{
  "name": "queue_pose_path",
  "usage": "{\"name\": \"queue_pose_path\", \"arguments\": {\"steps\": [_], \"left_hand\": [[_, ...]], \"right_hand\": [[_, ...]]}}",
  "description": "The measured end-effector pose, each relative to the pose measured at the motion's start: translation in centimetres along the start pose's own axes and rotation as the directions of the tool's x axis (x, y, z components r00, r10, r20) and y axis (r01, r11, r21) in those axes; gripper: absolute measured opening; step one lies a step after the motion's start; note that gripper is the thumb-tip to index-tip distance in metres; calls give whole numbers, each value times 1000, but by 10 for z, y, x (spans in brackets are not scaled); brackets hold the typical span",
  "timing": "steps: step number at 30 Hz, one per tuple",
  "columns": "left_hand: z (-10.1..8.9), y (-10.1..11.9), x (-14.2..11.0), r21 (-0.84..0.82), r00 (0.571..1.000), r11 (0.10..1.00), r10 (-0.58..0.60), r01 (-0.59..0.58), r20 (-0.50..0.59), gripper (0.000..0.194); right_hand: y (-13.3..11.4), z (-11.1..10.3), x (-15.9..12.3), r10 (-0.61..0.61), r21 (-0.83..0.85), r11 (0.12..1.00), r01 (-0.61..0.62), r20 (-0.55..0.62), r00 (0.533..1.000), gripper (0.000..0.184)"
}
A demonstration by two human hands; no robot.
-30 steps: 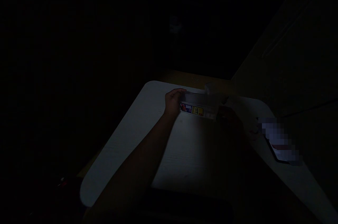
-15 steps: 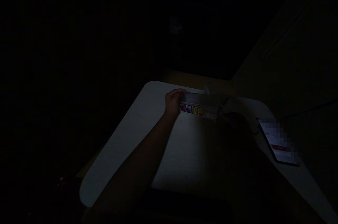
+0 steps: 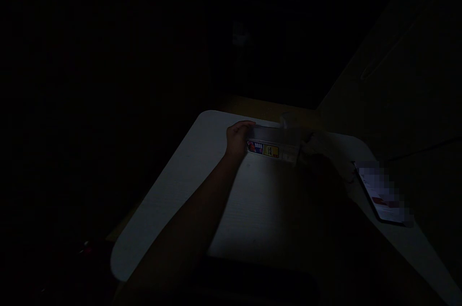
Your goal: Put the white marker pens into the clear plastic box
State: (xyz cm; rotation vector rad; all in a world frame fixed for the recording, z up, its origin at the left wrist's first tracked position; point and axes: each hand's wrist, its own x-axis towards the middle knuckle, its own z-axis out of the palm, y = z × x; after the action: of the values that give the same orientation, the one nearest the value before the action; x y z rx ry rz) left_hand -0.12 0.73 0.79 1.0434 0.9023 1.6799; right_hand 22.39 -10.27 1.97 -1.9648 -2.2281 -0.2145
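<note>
In the dim light my left hand (image 3: 236, 140) is closed around the left end of a clear plastic box (image 3: 288, 154). A blue and yellow printed label (image 3: 263, 149) runs along the side of the box that faces me. My right hand (image 3: 314, 158) is in deep shadow at the box's right end, and its fingers cannot be made out. Something thin and see-through (image 3: 288, 120), perhaps plastic, sticks up behind the box.
The white table (image 3: 173, 176) has rounded corners. A lit tablet or phone (image 3: 378, 195) lies on its right side. A wall (image 3: 404, 104) stands close on the right. Darkness hides most of the surroundings.
The box and my left hand have barely moved. The picture on the lit screen has changed a little, and the whole view has shifted slightly.
</note>
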Motion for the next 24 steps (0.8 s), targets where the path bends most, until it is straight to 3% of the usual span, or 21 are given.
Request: {"name": "queue_pose_path", "arguments": {"steps": [7, 13, 19, 24], "left_hand": [[1, 2, 0, -11, 1000, 1000, -6, 6, -7, 19], [-1, 1, 0, -19, 1000, 1000, 1, -1, -2, 19], [-3, 3, 0, -14, 1000, 1000, -17, 17, -5, 18], [-1, 3, -1, -2, 1000, 1000, -4, 4, 0, 20]], "right_hand": [[-19, -12, 23, 69, 44, 996, -72, 65, 996, 34], [-24, -19, 17, 97, 66, 992, -107, 142, 985, 33], [-14, -33, 0, 143, 71, 985, -158, 181, 973, 33], [8, -49, -9, 245, 61, 966, -251, 89, 965, 42]]}}
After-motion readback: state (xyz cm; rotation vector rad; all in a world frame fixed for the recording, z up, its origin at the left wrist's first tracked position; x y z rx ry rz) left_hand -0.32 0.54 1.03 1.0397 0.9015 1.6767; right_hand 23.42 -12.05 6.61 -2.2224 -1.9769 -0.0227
